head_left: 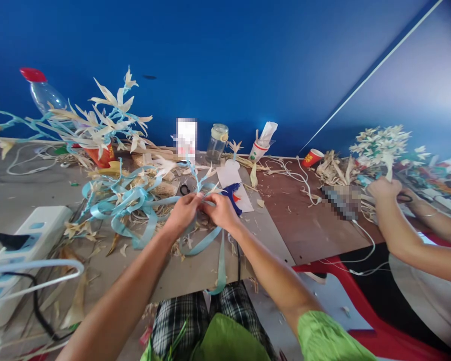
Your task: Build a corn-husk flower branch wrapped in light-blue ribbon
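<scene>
My left hand (185,209) and my right hand (222,209) meet above the table, fingers pinched together. Between them stands a flower stem (194,175) wrapped in light blue ribbon, with pale dried petals at its sides. My left fingers close around the stem's lower part. The right ones pinch the light blue ribbon (221,258), whose tail hangs over the table edge; the exact grip is hidden. Just beyond my right hand lies a blue glue gun (232,195) on white paper. To the left of my left hand is a pile of loose blue ribbon (135,203).
A red cup (100,154) holds finished-looking flower branches. Along the blue wall stand a glass jar (217,143) and a white cup (258,150). A power strip (26,250) is at the left. On the right, a co-worker's hands (385,188) hold a bunch of pale flowers (381,145).
</scene>
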`<action>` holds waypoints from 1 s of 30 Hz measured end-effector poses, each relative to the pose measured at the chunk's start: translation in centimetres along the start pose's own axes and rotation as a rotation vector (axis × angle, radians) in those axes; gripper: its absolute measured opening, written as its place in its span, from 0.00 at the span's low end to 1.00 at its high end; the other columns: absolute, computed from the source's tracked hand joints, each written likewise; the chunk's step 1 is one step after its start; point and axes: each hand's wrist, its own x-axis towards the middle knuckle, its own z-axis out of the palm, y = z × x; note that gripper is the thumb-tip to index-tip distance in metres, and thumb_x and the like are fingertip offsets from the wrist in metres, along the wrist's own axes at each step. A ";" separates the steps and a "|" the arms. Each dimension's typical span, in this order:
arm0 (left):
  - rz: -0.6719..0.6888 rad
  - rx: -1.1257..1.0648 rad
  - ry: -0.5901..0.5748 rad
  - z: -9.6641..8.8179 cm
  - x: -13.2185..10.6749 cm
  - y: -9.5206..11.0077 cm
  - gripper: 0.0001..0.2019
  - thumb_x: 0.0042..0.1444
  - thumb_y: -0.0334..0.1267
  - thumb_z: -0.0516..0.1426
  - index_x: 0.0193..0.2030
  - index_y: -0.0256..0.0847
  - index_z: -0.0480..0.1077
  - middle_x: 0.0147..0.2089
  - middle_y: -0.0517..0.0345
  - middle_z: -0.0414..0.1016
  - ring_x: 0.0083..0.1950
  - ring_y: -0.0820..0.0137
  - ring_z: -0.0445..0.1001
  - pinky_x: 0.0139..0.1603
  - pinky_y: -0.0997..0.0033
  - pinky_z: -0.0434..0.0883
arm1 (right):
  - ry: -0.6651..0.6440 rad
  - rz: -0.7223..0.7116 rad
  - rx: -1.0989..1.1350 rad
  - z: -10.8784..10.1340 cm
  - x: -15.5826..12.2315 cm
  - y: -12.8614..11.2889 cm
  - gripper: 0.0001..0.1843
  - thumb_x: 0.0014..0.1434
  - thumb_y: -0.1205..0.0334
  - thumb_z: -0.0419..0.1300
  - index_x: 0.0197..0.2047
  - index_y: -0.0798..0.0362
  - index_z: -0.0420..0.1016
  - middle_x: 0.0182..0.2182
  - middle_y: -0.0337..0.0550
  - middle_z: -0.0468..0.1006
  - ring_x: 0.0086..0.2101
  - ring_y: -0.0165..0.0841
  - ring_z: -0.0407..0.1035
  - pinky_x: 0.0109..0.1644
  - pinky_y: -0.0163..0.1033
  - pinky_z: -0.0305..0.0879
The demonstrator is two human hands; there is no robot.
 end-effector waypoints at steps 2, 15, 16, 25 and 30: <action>-0.098 -0.334 -0.070 -0.5 -0.2 0.5 0.15 0.51 0.48 0.57 0.31 0.36 0.71 0.27 0.58 0.71 0.29 0.72 0.68 0.35 0.72 0.65 | 0.002 0.068 0.254 -0.3 0.3 0.0 0.09 0.48 0.58 0.63 0.28 0.55 0.74 0.25 0.39 0.76 0.27 0.29 0.67 0.32 0.34 0.60; -0.187 -0.740 -0.144 -0.5 -0.4 0.8 0.10 0.46 0.34 0.64 0.37 0.37 0.75 0.32 0.57 0.75 0.32 0.75 0.72 0.37 0.75 0.68 | -0.065 0.257 0.859 -0.9 0.2 -1.0 0.14 0.37 0.58 0.70 0.26 0.54 0.71 0.18 0.31 0.67 0.18 0.20 0.55 0.21 0.29 0.49; -0.187 -0.772 -0.162 -0.5 -0.4 0.8 0.10 0.46 0.34 0.64 0.37 0.36 0.75 0.33 0.56 0.75 0.33 0.74 0.72 0.38 0.74 0.68 | -0.078 0.256 0.876 -0.8 0.1 -1.1 0.14 0.37 0.58 0.70 0.25 0.54 0.71 0.18 0.31 0.67 0.18 0.21 0.55 0.21 0.29 0.50; -0.089 -0.960 -0.242 0.7 -0.9 0.9 0.03 0.48 0.32 0.63 0.30 0.38 0.72 0.31 0.60 0.73 0.33 0.74 0.70 0.37 0.72 0.67 | -0.138 0.206 1.009 -0.3 -0.2 -0.8 0.12 0.41 0.60 0.69 0.26 0.53 0.71 0.25 0.35 0.73 0.24 0.26 0.66 0.29 0.34 0.64; -0.089 -0.945 -0.147 1.0 -1.0 1.2 0.06 0.44 0.33 0.65 0.27 0.36 0.71 0.33 0.58 0.75 0.33 0.73 0.70 0.36 0.73 0.67 | -0.076 0.218 1.011 0.3 -0.1 -0.6 0.14 0.40 0.59 0.70 0.25 0.53 0.68 0.23 0.32 0.70 0.23 0.24 0.63 0.27 0.31 0.60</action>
